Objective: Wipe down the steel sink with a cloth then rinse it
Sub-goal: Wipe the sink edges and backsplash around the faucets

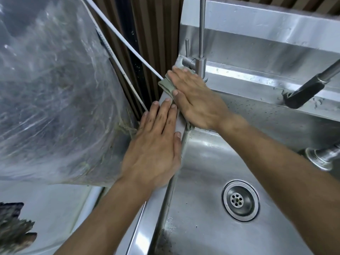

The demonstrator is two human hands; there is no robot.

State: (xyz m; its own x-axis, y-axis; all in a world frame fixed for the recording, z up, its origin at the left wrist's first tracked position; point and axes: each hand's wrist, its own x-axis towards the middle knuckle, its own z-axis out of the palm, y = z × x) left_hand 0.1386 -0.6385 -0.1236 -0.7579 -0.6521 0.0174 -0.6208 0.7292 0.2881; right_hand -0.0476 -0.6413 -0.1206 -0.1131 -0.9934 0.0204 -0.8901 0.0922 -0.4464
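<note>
The steel sink fills the right half of the view, its round drain in the basin floor. A greenish-grey cloth lies on the sink's left rim near the back corner. My right hand lies flat on the cloth with straight fingers, pressing it onto the rim beside the thin tap. My left hand rests flat on the same rim just in front, fingers straight, holding nothing. Most of the cloth is hidden under my right hand.
A large clear plastic bag bulges at the left, close to the rim. Two white cables run diagonally behind it. A black-tipped sprayer hose hangs at the right, and a steel fitting sits on the right wall.
</note>
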